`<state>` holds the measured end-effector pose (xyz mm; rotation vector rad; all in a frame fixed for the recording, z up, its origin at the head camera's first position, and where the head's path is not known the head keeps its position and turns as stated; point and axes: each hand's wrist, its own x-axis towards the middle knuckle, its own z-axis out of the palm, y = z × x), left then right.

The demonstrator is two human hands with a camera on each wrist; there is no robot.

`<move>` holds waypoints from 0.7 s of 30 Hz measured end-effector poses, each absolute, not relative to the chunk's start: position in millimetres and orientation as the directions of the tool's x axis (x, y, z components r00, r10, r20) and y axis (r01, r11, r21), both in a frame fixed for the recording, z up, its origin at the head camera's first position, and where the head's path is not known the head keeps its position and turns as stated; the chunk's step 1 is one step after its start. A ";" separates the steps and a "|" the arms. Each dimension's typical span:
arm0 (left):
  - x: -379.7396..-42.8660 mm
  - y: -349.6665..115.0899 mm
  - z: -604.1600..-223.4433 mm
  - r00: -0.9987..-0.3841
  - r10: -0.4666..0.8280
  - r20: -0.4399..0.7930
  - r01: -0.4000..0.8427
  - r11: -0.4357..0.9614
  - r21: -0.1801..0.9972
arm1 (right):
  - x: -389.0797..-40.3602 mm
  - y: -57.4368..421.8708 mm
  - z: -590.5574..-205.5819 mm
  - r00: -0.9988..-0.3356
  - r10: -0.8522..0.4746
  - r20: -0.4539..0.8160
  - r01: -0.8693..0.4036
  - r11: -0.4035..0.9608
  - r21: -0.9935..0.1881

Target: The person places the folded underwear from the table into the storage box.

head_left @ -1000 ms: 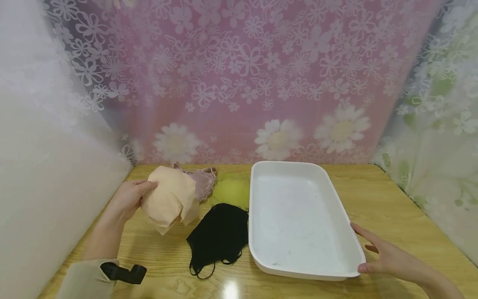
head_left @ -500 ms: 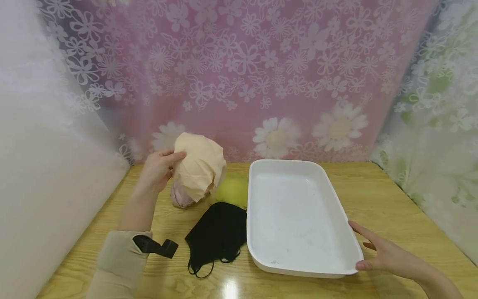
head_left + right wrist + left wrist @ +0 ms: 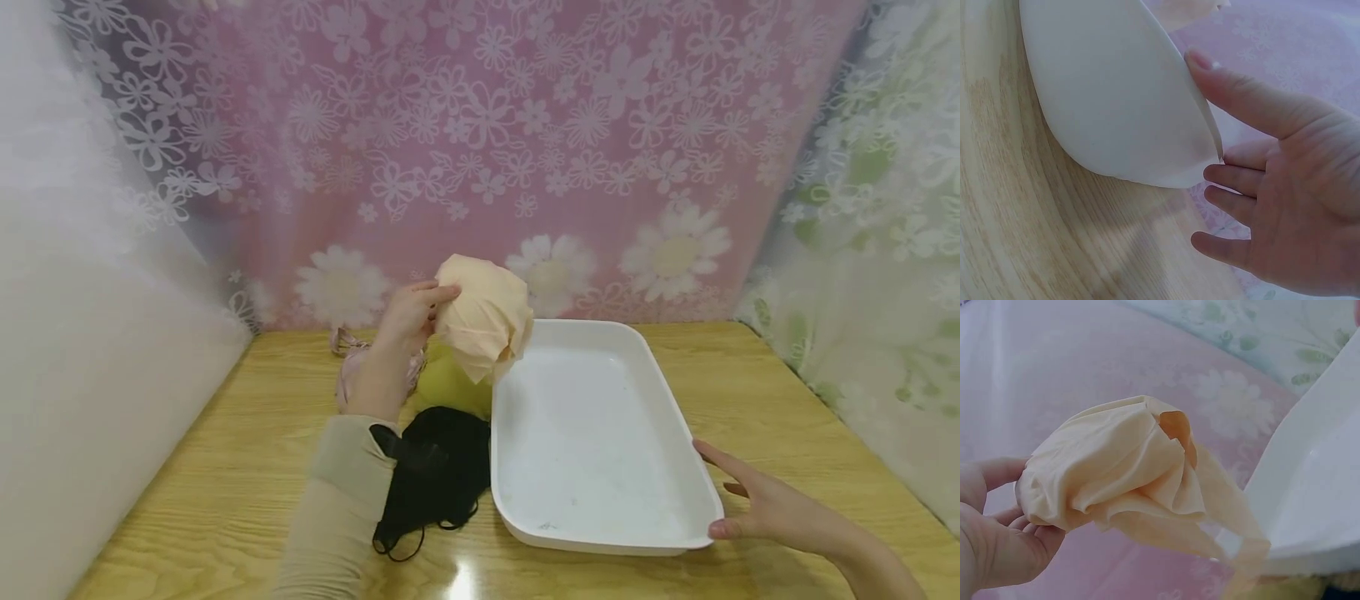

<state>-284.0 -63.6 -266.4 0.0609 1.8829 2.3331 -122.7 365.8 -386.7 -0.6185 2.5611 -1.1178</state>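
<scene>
1. The left hand [image 3: 411, 315] pinched a crumpled beige cloth garment [image 3: 486, 312] at its left edge, with the thumb on one side and the fingers curled beneath on the other.
2. The beige cloth garment hung in the air, overlapping the far-left corner of the white rectangular tray [image 3: 600, 450] in the head view; a loose strip trailed from it in the left wrist view, though whether that strip touched the rim was hard to tell.
3. The right hand [image 3: 765, 504] rested at the tray's near-right corner, thumb and forefinger set apart against the rim, the other fingers fairly straight, with the little finger spread from its neighbours.
4. Just left of the tray, on the wood-grain table [image 3: 720, 367], lay a black strappy top [image 3: 465, 450], its thin loops pointing toward the person.
5. Behind the black strappy top lay a yellow-green garment [image 3: 447, 383], close against the tray.
6. Farther left, a dusty-pink lace-edged garment [image 3: 351, 371] was partly hidden behind the left forearm.
7. A pink flower-patterned curtain [image 3: 487, 167] rose behind the table.
</scene>
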 end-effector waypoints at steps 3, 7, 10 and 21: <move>-291.2 -45.0 -274.4 -0.986 0.143 -0.088 -0.121 -0.244 0.962 | -122.1 365.1 -386.2 -0.869 -0.489 -0.081 -0.268 0.601 -0.753; -298.0 -20.8 -285.0 -0.981 0.162 -0.109 -0.152 -0.279 0.948 | -120.7 366.2 -386.1 -0.871 -0.483 -0.089 -0.254 0.598 -0.760; -303.0 -2.4 -293.1 -0.977 0.183 -0.112 -0.164 -0.297 0.941 | -120.1 367.1 -386.0 -0.873 -0.479 -0.089 -0.248 0.594 -0.765; -316.7 55.1 -339.0 -0.944 0.184 -0.273 -0.321 -0.326 0.889 | -119.5 368.7 -385.5 -0.875 -0.479 -0.071 -0.253 0.577 -0.776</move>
